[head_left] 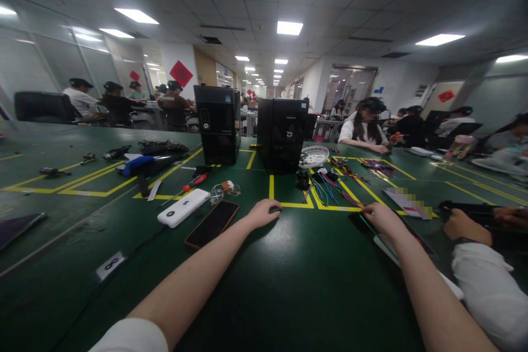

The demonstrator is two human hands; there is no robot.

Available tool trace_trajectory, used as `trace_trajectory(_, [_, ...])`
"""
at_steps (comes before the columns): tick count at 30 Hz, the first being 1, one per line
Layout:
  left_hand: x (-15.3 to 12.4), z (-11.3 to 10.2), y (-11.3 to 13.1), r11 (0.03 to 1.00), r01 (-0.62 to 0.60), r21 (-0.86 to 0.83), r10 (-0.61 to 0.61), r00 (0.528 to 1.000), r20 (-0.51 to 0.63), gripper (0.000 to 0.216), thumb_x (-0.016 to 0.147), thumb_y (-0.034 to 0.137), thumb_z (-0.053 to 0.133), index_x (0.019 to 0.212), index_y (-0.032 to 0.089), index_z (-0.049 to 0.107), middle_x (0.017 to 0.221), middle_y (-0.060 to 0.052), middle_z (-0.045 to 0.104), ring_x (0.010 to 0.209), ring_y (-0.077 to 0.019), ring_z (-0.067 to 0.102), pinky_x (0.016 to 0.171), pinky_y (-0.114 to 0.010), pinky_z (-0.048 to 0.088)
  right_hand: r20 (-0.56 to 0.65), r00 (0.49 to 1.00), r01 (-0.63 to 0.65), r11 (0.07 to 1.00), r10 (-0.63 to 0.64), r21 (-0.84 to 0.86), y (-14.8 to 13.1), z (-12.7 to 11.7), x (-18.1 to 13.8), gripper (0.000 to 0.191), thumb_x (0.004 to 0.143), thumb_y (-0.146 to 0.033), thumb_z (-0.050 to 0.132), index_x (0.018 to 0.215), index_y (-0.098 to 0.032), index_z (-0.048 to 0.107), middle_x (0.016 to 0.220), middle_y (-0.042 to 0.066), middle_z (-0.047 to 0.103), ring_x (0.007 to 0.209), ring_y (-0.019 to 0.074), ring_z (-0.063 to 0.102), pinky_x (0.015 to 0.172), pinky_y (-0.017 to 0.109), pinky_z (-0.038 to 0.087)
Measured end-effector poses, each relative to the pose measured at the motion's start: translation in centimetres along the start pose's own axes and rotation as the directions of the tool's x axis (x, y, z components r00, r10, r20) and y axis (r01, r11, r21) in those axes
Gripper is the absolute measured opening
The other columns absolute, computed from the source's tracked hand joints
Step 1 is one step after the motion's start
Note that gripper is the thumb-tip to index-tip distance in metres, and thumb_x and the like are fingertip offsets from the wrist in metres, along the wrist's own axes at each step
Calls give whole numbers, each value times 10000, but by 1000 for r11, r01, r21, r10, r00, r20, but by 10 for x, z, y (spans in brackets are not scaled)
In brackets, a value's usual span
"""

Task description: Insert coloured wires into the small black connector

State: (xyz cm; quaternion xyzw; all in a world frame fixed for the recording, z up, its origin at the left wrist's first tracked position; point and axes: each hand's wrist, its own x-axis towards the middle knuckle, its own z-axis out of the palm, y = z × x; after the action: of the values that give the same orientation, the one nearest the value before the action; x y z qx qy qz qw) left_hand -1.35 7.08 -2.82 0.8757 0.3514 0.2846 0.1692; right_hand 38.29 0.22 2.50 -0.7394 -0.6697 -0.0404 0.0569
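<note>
The left hand (265, 213) is resting half-spread on the flat green bench (305, 275); at its three o'clock, the right hand (384, 220) is touching thin multicoloured wires (325, 184), whether pinching I cannot tell.

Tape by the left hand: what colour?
Yellow tape; seen best in the head view, the only one.

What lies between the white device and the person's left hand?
In the head view, a dark-screened phone; a small item, too unclear to name, lies just beyond it.
</note>
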Motion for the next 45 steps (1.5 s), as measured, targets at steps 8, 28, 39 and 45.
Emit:
trace_trajectory(8, [0,-2,1,1000,2,0,-2,1000,6,254,791,267,531,1018,210,630,1093,-27,635,1028,-188,556,941,-324,401,-103,992,-69,996,75,62,3,-12,-11,279,779,-238,470,918,-153,696,946,103,641,794,194,598,630,257,413])
trace_trajectory(28, [-1,-3,5,1000,12,20,-13,1000,20,243,793,273,532,1002,207,637,1102,-28,632,1041,-186,553,958,-323,392,-34,998,-57,998,56,-24,-17,-17,-17,181,655,-85,519,688,-174,673,786,63,639,731,154,579,595,209,370])
trace_trajectory(39, [-1,-5,9,999,52,-14,-52,999,17,248,793,277,538,1011,215,639,1100,-27,633,1047,-193,547,960,-332,389,38,998,-39,991,44,-125,-56,-15,-24,243,782,-169,467,659,-118,670,689,116,619,662,179,597,609,255,398])
trace_trajectory(45, [1,-1,7,997,77,-26,-78,997,-11,299,856,340,450,1053,194,620,1091,-50,636,1028,-194,561,929,-316,413,-163,951,262,965,-263,-24,-154,7,-42,276,837,-303,473,983,-144,644,981,135,589,883,226,560,780,314,411])
